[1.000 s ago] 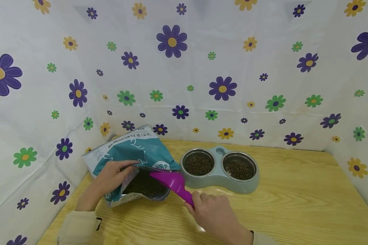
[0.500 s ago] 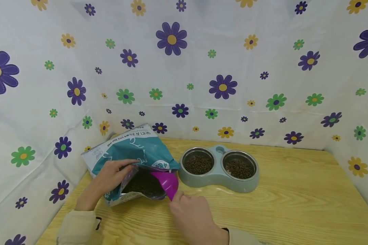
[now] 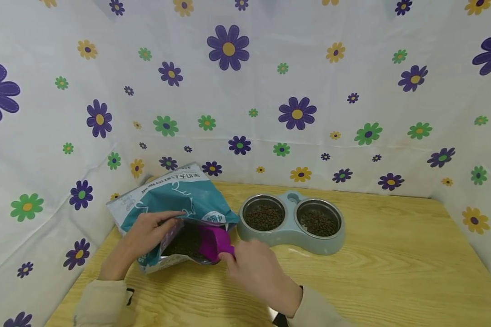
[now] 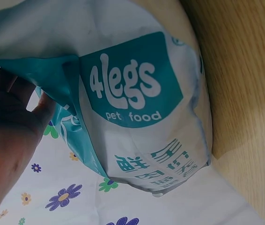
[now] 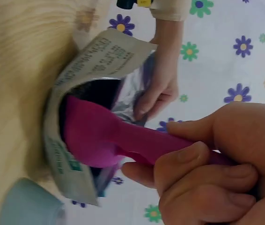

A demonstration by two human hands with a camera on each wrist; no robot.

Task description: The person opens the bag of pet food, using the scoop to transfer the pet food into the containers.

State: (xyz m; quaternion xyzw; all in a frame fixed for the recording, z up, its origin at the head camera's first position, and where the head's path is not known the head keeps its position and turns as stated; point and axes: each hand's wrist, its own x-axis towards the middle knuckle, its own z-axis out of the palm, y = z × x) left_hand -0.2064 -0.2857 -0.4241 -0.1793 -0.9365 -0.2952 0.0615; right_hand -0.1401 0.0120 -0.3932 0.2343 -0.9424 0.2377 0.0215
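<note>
A teal and white pet food bag lies on its side at the left, mouth toward me, with brown kibble inside. My left hand grips the side of its opening; in the right wrist view the thumb lies against the silvery lining. My right hand holds a magenta scoop by its handle, fingers curled round it in the right wrist view. The scoop's bowl is inside the bag's mouth, its front part hidden there. The left wrist view shows the printed side of the bag.
A pale blue double feeder stands just right of the bag, with kibble in both steel bowls. It sits on a wood-grain table. A white flowered cloth hangs behind and on both sides.
My right hand has moved left and turned, taking the scoop deeper into the bag's mouth. The left hand keeps its place on the bag; the head view has shifted slightly.
</note>
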